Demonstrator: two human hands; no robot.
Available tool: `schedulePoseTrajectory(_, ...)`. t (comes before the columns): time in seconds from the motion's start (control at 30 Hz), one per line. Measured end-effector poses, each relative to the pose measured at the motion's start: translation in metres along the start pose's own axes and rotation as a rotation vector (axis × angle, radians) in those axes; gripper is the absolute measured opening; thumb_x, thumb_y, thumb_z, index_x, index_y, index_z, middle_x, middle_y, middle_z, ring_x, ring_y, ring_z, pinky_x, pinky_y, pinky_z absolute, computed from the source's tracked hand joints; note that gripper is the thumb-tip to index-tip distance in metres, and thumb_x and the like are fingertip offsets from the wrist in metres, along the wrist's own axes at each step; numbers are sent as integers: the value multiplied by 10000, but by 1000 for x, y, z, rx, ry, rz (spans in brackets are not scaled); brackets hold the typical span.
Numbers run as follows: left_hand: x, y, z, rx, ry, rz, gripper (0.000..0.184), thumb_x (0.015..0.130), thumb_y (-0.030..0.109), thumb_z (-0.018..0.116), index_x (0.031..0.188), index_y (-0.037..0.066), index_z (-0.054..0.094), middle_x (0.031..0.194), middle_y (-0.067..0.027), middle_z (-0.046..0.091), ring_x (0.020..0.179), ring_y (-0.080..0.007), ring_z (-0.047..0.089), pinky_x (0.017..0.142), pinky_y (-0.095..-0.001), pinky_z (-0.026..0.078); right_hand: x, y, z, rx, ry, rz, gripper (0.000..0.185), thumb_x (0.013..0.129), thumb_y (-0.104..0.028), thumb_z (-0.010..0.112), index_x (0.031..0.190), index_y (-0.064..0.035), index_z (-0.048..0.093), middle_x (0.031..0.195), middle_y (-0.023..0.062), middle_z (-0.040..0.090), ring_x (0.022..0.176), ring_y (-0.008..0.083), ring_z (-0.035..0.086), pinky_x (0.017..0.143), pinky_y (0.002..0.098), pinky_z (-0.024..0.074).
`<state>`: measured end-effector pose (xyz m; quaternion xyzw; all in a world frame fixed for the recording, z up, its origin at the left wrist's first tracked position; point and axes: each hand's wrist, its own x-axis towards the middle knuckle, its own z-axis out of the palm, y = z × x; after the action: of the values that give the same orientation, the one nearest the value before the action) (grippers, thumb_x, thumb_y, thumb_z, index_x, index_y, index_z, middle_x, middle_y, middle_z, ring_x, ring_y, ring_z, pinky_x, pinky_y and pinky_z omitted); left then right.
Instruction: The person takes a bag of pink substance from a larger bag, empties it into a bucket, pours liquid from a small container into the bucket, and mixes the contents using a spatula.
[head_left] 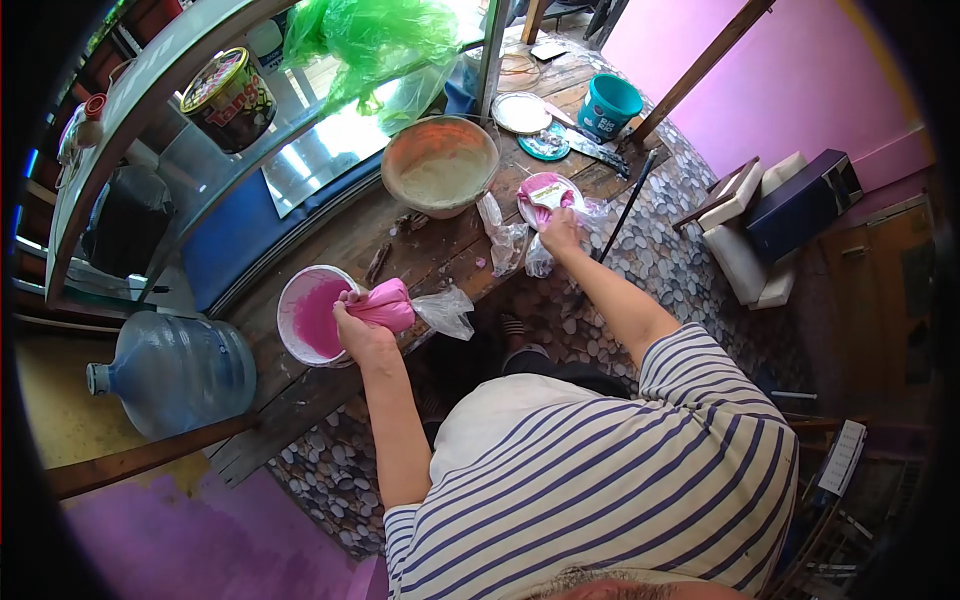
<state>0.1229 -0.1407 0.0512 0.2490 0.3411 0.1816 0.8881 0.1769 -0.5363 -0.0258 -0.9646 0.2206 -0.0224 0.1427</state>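
Note:
My left hand (357, 332) is closed around the neck of a clear plastic bag of pink paste (385, 305), at the rim of a white bucket (292, 335) coated inside with pink. The bag's loose clear end hangs to the right. Across the bench, my right hand (561, 230) is closed on a pink-smeared flat tool (552, 197); whether it is a brush or a scraper I cannot tell. This tool lies over a round lid (530, 182) with pink on it. Crumpled clear plastic (500, 235) lies beside that hand.
A large bowl (440, 165) with greyish residue stands on the wooden bench (425, 245). Behind my right hand are a teal bucket (610, 105), a teal lid (543, 143) and a long blade (598, 152). A water jug (185, 370) lies at left, near a glass case holding a tub (228, 100).

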Motion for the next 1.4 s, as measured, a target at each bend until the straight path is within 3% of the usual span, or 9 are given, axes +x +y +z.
schedulePoseTrajectory(0.17,-15,4,9,9,52,36,184,1008,157,521,1063,-8,581,866,-51,607,784,-182,606,770,-332,522,22,43,9,-55,-60,61,459,844,-288,699,1203,-25,584,1272,234,586,1254,389,539,1041,490,457)
schedulePoseTrajectory(0.27,-13,3,6,4,55,61,180,1008,159,528,1059,-5,583,873,-52,611,779,-181,609,755,-332,528,20,43,-1,-92,-244,119,574,889,-340,657,1332,-6,509,1366,240,538,1296,392,525,1059,489,447)
schedulePoseTrajectory(0.57,-16,-2,6,-5,85,91,181,1024,160,528,1008,6,621,833,-60,632,728,-173,608,691,-315,534,46,51,0,41,-191,90,630,870,-421,506,1259,74,480,1141,362,651,1098,483,645,987,518,482)
schedulePoseTrajectory(0.77,-19,-1,14,-17,115,89,221,1043,173,498,1004,-1,629,801,-65,628,694,-167,602,654,-291,522,54,39,-63,-61,-133,42,584,886,-471,541,1180,29,600,1122,340,668,1102,451,651,971,505,485)
schedulePoseTrajectory(0.9,-18,-5,12,-11,72,98,225,1041,204,502,1020,6,607,800,-77,639,684,-161,606,647,-285,514,52,27,-127,-62,-39,-195,422,907,-393,568,1116,-40,667,1060,287,697,1036,453,666,913,495,509)
schedulePoseTrajectory(1.03,-19,-11,14,68,94,141,272,1073,206,445,1030,-3,613,805,-68,647,671,-135,597,628,-266,498,31,-48,-211,14,-48,-424,378,950,-395,633,1073,-41,678,980,248,706,939,431,682,816,458,523)
schedulePoseTrajectory(1.13,-27,-8,21,53,101,148,283,1081,203,436,1030,-5,621,788,-55,642,652,-113,575,612,-254,484,10,-121,-251,215,-210,-538,340,963,-325,673,1117,-22,684,917,146,721,842,198,675,756,345,521)
schedulePoseTrajectory(1.23,-24,-12,19,65,83,178,297,1086,213,436,1037,-12,625,776,-44,638,638,-98,555,604,-249,471,-30,-208,-280,185,-402,-630,310,963,-279,684,1121,-13,689,923,121,716,861,134,646,761,310,518)
schedulePoseTrajectory(1.4,-25,-15,19,89,58,253,317,1087,226,444,1056,-32,626,770,-34,640,648,-96,547,610,-260,458,-80,-313,-266,137,-577,-917,321,955,-282,685,1130,-13,701,941,128,728,872,162,665,795,318,527)
